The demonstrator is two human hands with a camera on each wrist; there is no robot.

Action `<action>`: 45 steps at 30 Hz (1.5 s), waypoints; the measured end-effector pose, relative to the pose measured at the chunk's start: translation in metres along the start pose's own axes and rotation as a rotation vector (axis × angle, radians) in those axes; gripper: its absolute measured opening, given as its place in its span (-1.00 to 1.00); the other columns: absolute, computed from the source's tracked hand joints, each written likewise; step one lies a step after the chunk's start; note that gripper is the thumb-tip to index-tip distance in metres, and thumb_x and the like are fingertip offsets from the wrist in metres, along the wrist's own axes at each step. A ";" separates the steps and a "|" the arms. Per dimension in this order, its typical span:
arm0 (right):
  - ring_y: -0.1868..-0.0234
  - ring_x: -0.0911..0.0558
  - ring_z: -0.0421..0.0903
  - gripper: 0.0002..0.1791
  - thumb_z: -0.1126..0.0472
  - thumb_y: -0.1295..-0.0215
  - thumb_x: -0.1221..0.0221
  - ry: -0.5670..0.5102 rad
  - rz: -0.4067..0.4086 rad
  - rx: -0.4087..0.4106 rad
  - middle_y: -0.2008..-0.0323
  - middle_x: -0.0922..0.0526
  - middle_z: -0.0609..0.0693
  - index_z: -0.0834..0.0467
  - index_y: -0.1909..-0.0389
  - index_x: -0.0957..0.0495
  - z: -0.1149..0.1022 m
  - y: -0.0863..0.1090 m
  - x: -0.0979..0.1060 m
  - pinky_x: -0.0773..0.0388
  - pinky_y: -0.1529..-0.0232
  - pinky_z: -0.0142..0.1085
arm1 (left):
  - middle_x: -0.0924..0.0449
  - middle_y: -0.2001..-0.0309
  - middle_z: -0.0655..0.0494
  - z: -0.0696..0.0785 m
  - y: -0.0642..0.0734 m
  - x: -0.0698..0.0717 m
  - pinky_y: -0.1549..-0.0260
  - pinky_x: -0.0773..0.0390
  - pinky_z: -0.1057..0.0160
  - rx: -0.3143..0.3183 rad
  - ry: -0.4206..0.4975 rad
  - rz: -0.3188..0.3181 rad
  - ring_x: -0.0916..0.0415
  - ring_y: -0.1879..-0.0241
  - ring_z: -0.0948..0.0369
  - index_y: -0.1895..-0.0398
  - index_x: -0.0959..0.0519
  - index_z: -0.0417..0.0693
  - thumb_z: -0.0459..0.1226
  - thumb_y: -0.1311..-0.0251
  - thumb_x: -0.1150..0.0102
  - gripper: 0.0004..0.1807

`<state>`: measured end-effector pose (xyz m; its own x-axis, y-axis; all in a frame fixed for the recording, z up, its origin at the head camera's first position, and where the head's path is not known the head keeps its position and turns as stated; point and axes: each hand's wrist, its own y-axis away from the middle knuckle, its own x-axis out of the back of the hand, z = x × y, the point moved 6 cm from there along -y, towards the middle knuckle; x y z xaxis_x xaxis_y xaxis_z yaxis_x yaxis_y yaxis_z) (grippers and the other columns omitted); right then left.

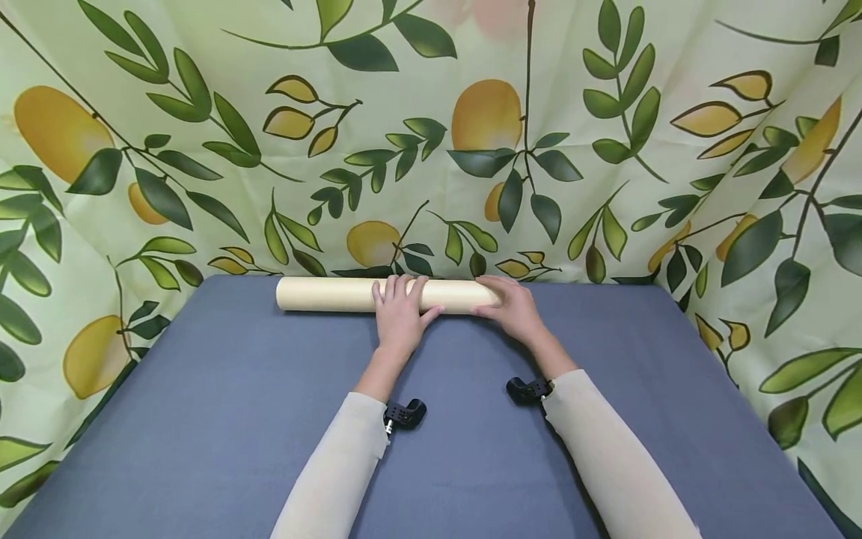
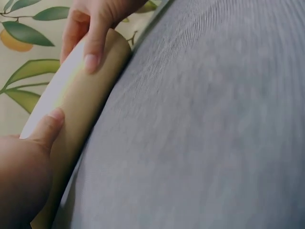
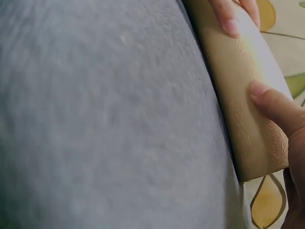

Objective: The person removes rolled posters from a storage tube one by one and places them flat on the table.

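A long cream roll (image 1: pixel 323 294) with a faintly creased, textured surface lies crosswise along the table's far edge. Near its middle, my left hand (image 1: pixel 399 314) grips it from above, fingers bent over the top and thumb on the near side. My right hand (image 1: pixel 515 305) holds the right end, thumb in front and fingers reaching over behind. In the left wrist view, the left thumb (image 2: pixel 47 129) presses the roll (image 2: pixel 78 107). The right wrist view has the right thumb (image 3: pixel 267 100) against the roll (image 3: pixel 238 90); the fingers behind it are mostly hidden.
A blue-grey cloth (image 1: pixel 269 397) covers the table. Right behind the roll rises a curtain (image 1: pixel 417 90) printed with leaves and orange fruit, which also runs down both sides. Each wrist carries a small black camera mount (image 1: pixel 406 413).
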<state>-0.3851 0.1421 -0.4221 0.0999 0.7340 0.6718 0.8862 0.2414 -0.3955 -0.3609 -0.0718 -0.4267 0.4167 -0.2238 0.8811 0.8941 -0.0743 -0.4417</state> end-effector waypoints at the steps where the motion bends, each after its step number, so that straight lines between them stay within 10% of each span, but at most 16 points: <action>1: -0.38 -0.49 0.11 -0.34 0.11 -0.02 -0.55 -0.006 0.018 -0.006 -0.25 -0.63 0.12 0.14 -0.20 -0.62 0.002 0.001 0.001 -0.35 -0.42 0.01 | -0.44 -0.28 0.03 0.002 -0.001 -0.001 -0.49 0.00 -0.25 -0.009 0.004 0.006 -0.25 -0.36 0.01 -0.38 -0.40 0.23 0.33 -0.15 -0.19 -0.22; 10: -0.49 -0.35 0.14 -0.14 0.12 -0.14 -0.49 -0.228 0.177 -0.195 -0.44 -0.40 0.20 0.17 -0.45 -0.36 0.012 0.027 -0.001 -0.25 -0.51 0.02 | -0.46 -0.27 0.03 0.004 -0.002 -0.004 -0.50 0.00 -0.24 -0.025 0.010 0.004 -0.27 -0.35 0.01 -0.37 -0.43 0.22 0.32 -0.15 -0.20 -0.24; 20: -0.26 -0.54 0.14 -0.38 0.14 -0.33 -0.33 -0.531 0.401 -0.422 -0.22 -0.55 0.29 0.32 -0.33 -0.43 0.033 0.039 0.006 -0.47 -0.30 -0.15 | -0.48 -0.28 0.01 0.002 -0.008 -0.006 -0.50 0.02 -0.24 -0.037 0.081 0.016 -0.31 -0.35 0.01 -0.34 -0.48 0.23 0.29 -0.07 -0.29 -0.23; 27: 0.05 -0.59 -0.22 -0.49 0.10 -0.43 -0.22 -0.570 0.409 -0.484 -0.12 -0.60 0.24 0.27 -0.29 -0.49 0.041 0.044 0.007 -0.58 0.10 -0.52 | -0.47 -0.28 0.01 0.005 -0.010 -0.014 -0.49 0.02 -0.26 -0.041 0.108 0.030 -0.29 -0.36 -0.01 -0.34 -0.47 0.23 0.30 -0.08 -0.28 -0.23; 45: 0.19 -0.63 -0.28 -0.52 0.11 -0.47 -0.18 -0.727 0.230 -0.485 0.09 -0.60 0.00 0.37 -0.23 -0.50 0.050 0.032 0.014 -0.75 0.27 -0.32 | -0.39 -0.34 0.00 0.011 -0.017 -0.015 -0.53 0.11 -0.24 -0.048 0.137 -0.005 -0.18 -0.44 -0.01 -0.40 -0.39 0.25 0.27 -0.18 -0.24 -0.25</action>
<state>-0.3779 0.1918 -0.4573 0.1337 0.9909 -0.0177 0.9895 -0.1345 -0.0528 -0.3802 -0.0569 -0.4306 0.3830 -0.3533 0.8535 0.8859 -0.1215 -0.4478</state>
